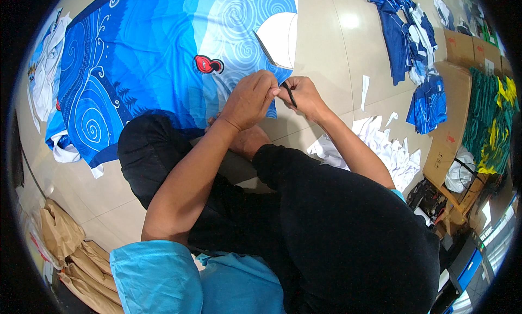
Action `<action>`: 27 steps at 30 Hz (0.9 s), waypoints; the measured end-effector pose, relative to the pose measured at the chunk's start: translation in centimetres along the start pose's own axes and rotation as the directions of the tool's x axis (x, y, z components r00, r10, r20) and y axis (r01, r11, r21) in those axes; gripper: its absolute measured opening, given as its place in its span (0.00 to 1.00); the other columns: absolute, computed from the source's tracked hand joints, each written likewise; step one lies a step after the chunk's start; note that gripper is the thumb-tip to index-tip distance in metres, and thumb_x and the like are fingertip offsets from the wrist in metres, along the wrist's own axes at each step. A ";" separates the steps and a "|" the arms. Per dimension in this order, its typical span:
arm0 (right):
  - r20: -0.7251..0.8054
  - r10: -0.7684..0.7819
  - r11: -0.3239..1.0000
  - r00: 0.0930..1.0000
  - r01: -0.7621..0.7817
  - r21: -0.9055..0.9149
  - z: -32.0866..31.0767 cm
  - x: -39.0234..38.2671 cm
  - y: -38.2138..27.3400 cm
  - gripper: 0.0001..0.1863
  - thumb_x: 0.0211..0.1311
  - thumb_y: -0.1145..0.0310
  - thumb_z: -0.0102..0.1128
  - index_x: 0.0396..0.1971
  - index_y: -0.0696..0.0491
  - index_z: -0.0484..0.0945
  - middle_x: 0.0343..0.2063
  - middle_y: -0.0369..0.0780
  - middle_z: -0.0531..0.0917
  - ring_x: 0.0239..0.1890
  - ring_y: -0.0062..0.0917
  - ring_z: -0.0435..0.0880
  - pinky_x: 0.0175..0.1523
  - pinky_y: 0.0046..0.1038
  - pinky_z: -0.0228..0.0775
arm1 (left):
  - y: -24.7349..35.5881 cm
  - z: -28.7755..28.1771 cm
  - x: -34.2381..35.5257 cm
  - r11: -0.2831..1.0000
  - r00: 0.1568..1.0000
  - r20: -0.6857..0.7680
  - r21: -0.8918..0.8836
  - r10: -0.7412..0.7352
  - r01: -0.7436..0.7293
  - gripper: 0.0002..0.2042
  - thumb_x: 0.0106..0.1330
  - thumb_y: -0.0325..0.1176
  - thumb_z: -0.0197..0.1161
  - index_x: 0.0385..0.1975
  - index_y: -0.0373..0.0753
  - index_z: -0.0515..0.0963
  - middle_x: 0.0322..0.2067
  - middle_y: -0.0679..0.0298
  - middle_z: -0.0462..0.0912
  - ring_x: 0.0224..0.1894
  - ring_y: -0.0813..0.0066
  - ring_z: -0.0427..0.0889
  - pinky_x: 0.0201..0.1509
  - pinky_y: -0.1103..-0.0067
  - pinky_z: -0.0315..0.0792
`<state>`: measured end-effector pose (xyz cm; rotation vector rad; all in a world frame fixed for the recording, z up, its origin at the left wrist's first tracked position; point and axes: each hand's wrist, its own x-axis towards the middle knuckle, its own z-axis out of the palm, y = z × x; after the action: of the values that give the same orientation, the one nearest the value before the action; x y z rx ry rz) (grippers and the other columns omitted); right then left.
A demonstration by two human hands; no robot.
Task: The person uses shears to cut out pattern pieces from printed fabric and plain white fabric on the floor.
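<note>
A large piece of blue printed fabric (157, 47) with white swirls and a small red and black patch lies spread on the floor in front of me. At its right end is a white half-round area (280, 39) with a dark line along one side. My left hand (251, 99) is closed at the fabric's near right corner, fingers pinched together on the edge. Close beside it, my right hand (305, 98) grips black-handled scissors (289, 95). The scissors' blades are mostly hidden by my fingers and the cloth. My bare foot (250, 140) rests just under my left wrist.
White fabric scraps (389, 153) are heaped right of my knee. Blue pieces (427, 104) lie farther right, near cardboard boxes (448, 118) and green and yellow cloth (492, 118). More white and blue cloth (49, 69) lies far left; brown bags or wrapping (76, 246) sit lower left.
</note>
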<state>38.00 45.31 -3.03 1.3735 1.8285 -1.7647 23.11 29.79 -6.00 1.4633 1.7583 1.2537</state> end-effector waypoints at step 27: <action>0.056 -0.036 0.997 0.998 0.032 0.070 0.6 -0.4 -0.4 0.22 0.71 0.56 0.80 0.25 0.53 0.77 0.14 0.32 0.75 0.14 0.13 0.68 0.19 0.19 0.55 | -0.2 0.1 0.0 0.999 0.999 -0.032 -0.023 0.025 -0.025 0.07 0.83 0.33 0.59 0.47 0.36 0.73 0.44 0.50 0.80 0.48 0.43 0.81 0.55 0.56 0.75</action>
<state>37.69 44.69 -2.61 1.3096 1.7867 -1.8809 23.13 29.80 -6.19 1.4641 1.7452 1.3123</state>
